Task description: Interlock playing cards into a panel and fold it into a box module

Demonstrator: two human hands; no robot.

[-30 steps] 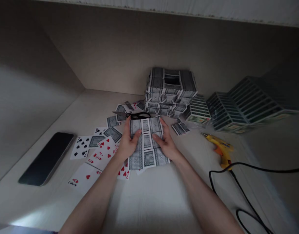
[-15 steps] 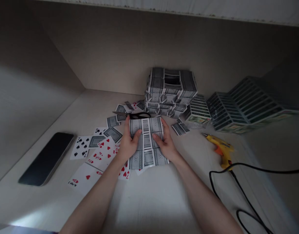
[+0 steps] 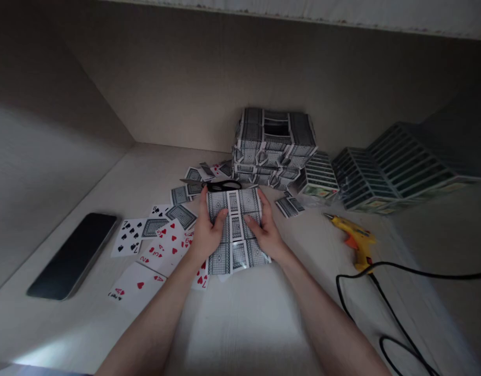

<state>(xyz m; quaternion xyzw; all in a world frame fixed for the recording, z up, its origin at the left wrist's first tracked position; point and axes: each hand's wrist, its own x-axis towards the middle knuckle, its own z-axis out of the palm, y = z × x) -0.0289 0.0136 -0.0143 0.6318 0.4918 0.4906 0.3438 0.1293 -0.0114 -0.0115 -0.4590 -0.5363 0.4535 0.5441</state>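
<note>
Head view: left hand [image 3: 209,232], right hand [image 3: 267,232] clamped on card panel [image 3: 236,225], grip unchanged; fresh glint on near middle card [image 3: 239,255]: likely slight tilt, panel no further built.

Two bare hands are seen, a left hand [image 3: 209,230] and a right hand [image 3: 268,230], each joined by a narrow, bare wrist to a slender forearm. The left forearm [image 3: 157,313] and the right forearm [image 3: 324,308] are likewise left uncovered; both are smooth in outline, gradually widened away from the wrist, and cut off by the lower border. The nails are shown too small and dim for detail.
</note>
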